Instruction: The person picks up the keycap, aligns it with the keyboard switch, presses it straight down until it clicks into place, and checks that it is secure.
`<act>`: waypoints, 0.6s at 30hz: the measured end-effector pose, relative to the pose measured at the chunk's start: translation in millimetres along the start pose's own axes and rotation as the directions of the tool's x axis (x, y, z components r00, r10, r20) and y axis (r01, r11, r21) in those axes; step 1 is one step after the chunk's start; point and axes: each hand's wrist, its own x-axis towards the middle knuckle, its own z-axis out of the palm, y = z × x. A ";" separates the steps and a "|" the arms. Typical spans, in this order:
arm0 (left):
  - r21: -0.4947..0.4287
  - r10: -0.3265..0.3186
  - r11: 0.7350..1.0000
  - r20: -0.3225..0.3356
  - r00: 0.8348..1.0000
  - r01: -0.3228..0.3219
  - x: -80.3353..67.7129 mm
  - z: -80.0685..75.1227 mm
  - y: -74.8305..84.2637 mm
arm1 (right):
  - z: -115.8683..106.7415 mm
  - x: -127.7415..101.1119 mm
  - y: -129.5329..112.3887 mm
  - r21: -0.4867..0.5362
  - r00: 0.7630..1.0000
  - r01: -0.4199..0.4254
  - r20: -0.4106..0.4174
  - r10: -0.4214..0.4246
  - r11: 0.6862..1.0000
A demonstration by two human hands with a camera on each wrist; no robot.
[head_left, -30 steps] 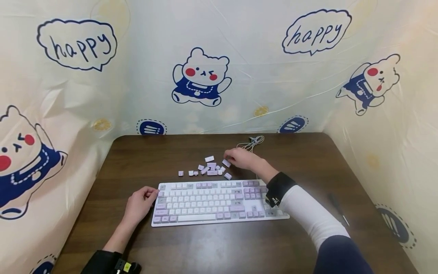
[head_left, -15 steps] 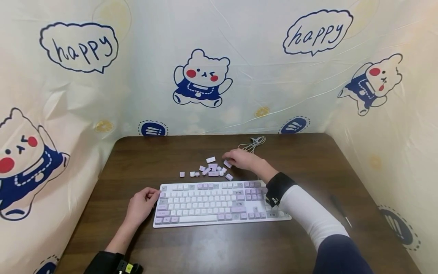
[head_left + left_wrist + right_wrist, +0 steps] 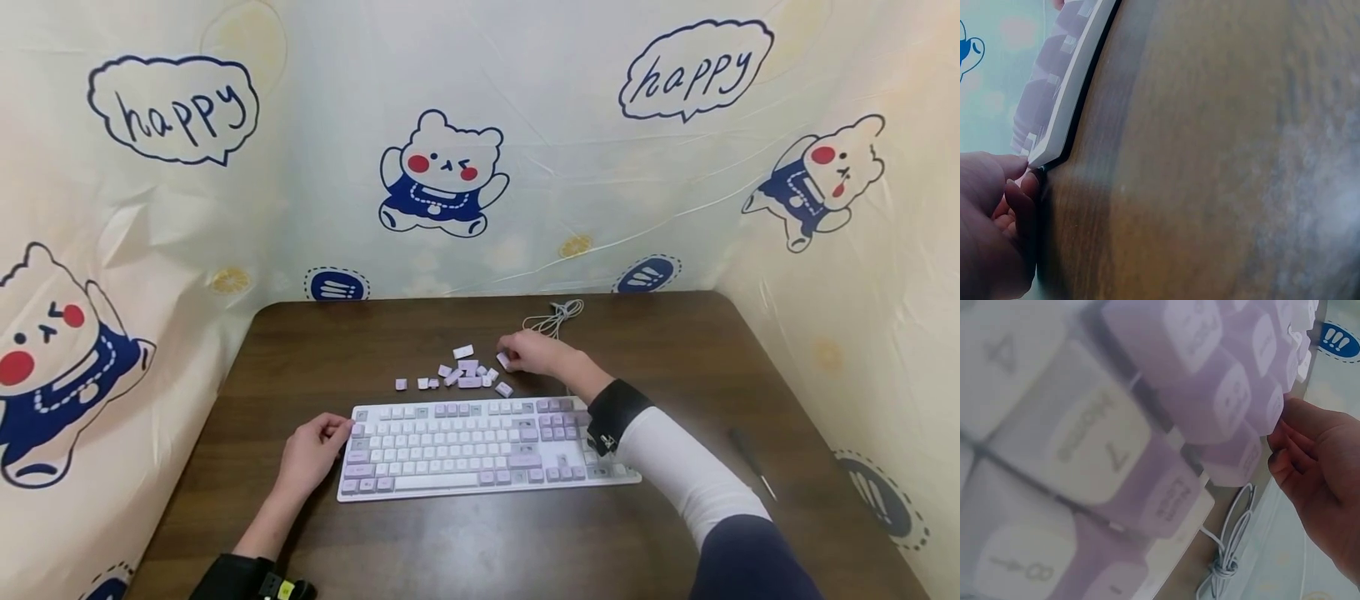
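A person seated at a dark wooden table works over a white and purple keyboard that lies flat near the front edge, its long side running left to right. The left hand rests on the table at the keyboard's left end, fingers loosely curled, with the fingertips touching the corner of the case; it holds nothing. The right forearm, in a white sleeve with a black wrist strap, crosses above the right end of the keyboard and hides part of the keys there. Beyond the keyboard the right hand reaches down to the table, its fingers drawn together and pinching a small pale keycap at the right edge of a scatter of loose keycaps. These caps lie in a loose row just behind the keyboard's top edge, some upright and some tipped over, with one white cap a little farther back and one purple cap nearest the keyboard. A dark, thin tool lies well apart on the right side of the table. Behind the right hand a white cable lies bunched near the far edge. A cream sheet printed with cartoon bears and the word "happy" walls in the table on three sides
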 end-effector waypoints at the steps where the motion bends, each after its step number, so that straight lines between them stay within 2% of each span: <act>1: 0.001 0.000 1.000 -0.002 1.000 0.000 -0.2 0.3 -0.2 | 0.0 -0.5 0.5 0.001 1.000 -0.006 0.001 0.006 1.000; 11: -0.002 0.002 1.000 -0.009 1.000 -0.002 -0.9 0.4 -0.1 | -2.8 -7.2 2.6 0.020 1.000 0.007 -0.002 -0.007 1.000; 14: -0.002 0.002 1.000 -0.007 1.000 -0.002 -0.7 0.4 -0.2 | -2.9 -6.6 0.7 0.027 1.000 0.005 -0.026 -0.004 1.000; 18: -0.002 -0.003 1.000 -0.008 1.000 0.003 0.0 2.2 -0.9 | -0.2 -2.4 0.4 -0.016 0.997 0.014 -0.072 -0.016 1.000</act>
